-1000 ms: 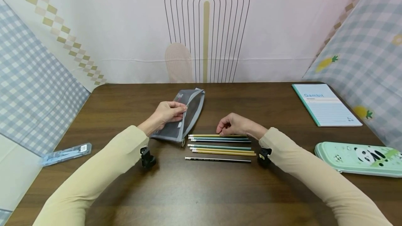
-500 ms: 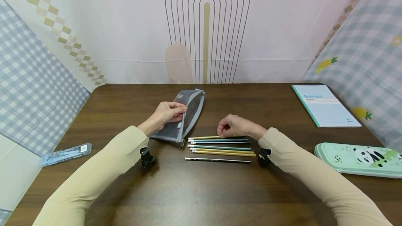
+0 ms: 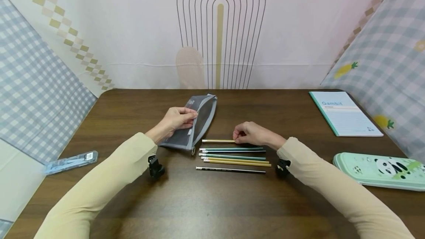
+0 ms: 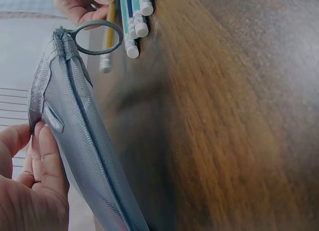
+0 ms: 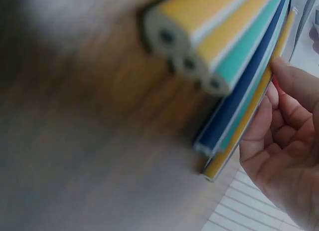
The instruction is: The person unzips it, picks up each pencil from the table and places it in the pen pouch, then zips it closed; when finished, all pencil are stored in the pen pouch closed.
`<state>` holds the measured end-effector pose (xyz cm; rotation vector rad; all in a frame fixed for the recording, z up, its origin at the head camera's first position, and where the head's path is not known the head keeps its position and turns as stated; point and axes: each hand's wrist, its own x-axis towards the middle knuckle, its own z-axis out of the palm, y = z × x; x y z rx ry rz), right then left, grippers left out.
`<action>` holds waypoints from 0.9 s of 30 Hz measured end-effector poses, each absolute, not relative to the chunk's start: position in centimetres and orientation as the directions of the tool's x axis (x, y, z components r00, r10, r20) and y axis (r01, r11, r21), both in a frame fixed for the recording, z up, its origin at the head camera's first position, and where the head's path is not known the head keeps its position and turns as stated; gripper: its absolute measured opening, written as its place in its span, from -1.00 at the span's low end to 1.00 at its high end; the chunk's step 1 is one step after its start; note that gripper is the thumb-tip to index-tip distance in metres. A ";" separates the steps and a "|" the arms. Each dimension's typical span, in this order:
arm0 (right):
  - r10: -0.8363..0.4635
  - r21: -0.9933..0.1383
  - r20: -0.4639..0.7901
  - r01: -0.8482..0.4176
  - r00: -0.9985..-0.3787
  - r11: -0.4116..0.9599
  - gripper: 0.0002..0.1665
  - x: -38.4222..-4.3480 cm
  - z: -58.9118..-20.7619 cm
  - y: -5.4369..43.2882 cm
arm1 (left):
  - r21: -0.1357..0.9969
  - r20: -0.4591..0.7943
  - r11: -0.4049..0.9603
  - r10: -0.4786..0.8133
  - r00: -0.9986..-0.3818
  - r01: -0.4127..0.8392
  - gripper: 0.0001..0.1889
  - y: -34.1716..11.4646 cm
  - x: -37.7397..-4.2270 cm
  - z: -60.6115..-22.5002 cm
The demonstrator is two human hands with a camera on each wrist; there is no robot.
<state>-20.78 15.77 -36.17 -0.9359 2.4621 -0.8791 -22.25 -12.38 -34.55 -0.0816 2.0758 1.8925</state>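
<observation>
My left hand (image 3: pixel 178 119) pinches the rim of a grey mesh zip pouch (image 3: pixel 182 138), whose mouth gapes to the right. In the left wrist view the pouch's zip pull ring (image 4: pixel 99 37) hangs at its near corner. A yellow pencil (image 3: pixel 217 141) is pinched between thumb and fingers of my right hand (image 3: pixel 252 134), its eraser end pointing left at the pouch. Part of that pencil is hidden behind the hand. In front of it lie green and blue pencils (image 3: pixel 232 156), yellow pencils (image 3: pixel 237 162) and a black pencil (image 3: pixel 230 170), roughly parallel.
A clear case with blue contents (image 3: pixel 71 162) lies at the table's left edge. On the right are a notebook (image 3: pixel 346 115) and a green panda pencil case (image 3: pixel 378 170). A patterned cloth (image 3: pixel 146 28) hangs behind the brown table (image 3: pixel 199 205).
My right hand has lifted the yellow pencil off the row and moved slightly right with it, away from the other pencils. The left hand keeps its hold on the pouch.
</observation>
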 end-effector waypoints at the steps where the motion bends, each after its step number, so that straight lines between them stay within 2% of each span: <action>1: -0.682 -0.658 -0.094 -0.468 -0.726 0.589 -0.93 -20.8 -36.1 16.0 | 0.958 -0.279 0.117 0.174 -0.944 -0.261 -0.83 -12.4 -22.3 -34.5; 8: -0.573 -0.673 -0.003 -0.423 -0.819 0.607 -0.96 -21.5 -35.9 16.9 | 0.959 -0.277 0.114 0.175 -0.945 -0.260 -0.84 -12.4 -22.3 -34.6; 11: -0.500 -0.757 -0.029 -0.307 -0.866 0.576 -0.91 -21.7 -35.9 16.7 | 0.960 -0.274 0.112 0.175 -0.946 -0.258 -0.82 -12.3 -22.3 -34.7; 14: -0.442 -0.846 -0.107 -0.152 -0.891 0.511 -0.80 -21.8 -35.8 16.1 | 0.960 -0.275 0.108 0.177 -0.945 -0.259 -0.79 -12.2 -22.4 -34.8; 17: -0.421 -0.909 -0.194 0.001 -0.886 0.417 -0.70 -21.7 -35.7 15.1 | 0.959 -0.277 0.105 0.182 -0.943 -0.262 -0.76 -12.1 -22.4 -34.8; 20: -0.440 -0.939 -0.273 0.137 -0.855 0.315 -0.65 -21.7 -35.6 13.9 | 0.959 -0.279 0.105 0.178 -0.944 -0.264 -0.76 -12.0 -22.4 -34.8; 27: -0.474 -0.909 -0.415 0.339 -0.777 0.241 -0.65 -22.0 -35.4 10.9 | 0.962 -0.268 0.101 0.190 -0.944 -0.253 -0.72 -11.7 -22.4 -34.6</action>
